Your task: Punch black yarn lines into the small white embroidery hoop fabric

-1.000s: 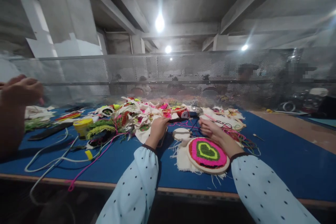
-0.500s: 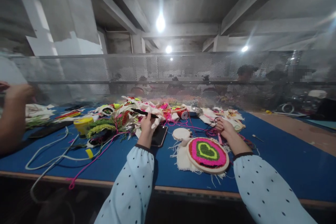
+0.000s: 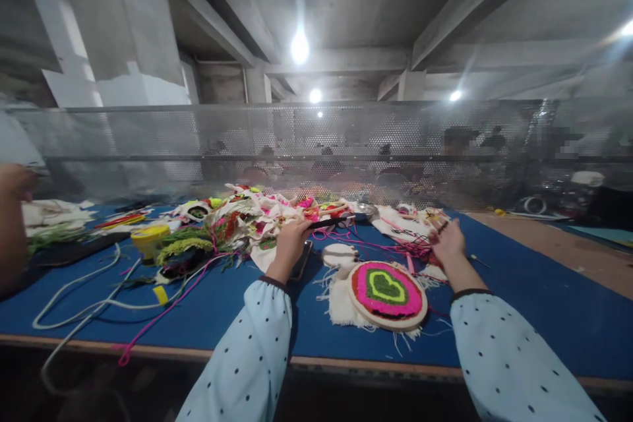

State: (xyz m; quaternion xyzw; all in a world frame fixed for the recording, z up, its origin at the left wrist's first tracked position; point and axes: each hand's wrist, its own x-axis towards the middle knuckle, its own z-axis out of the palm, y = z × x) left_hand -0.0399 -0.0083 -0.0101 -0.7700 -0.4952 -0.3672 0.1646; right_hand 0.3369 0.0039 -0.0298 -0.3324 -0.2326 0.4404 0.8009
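Observation:
My left hand [image 3: 293, 237] is closed around a slim black pen-like tool [image 3: 330, 221], whose pale tip points right. A phone [image 3: 301, 260] lies partly hidden under that hand. Toward the right, my right hand [image 3: 449, 241] is raised over tangled yarn, its fingers drawn together and slightly blurred. Thin dark yarn [image 3: 406, 232] runs toward its fingertips. Between my forearms rests a round embroidery hoop [image 3: 388, 295] with a looped heart in green, lime, pink and red. Frayed cream cloth sticks out around the hoop. Just behind it sits a small cream disc [image 3: 339, 254].
Fabric scraps and yarn [image 3: 267, 211] are heaped along the back, before a perforated metal screen [image 3: 297, 138]. A yellow tub [image 3: 149, 242], green yarn pieces and a looping white cord [image 3: 106, 303] lie left. Another person's hand [image 3: 17, 181] shows at the far left.
My left hand has turned the black tool so that it points right, and moved slightly right. My right hand has shifted right, away from the yarn tangle. The hoop stays on the table.

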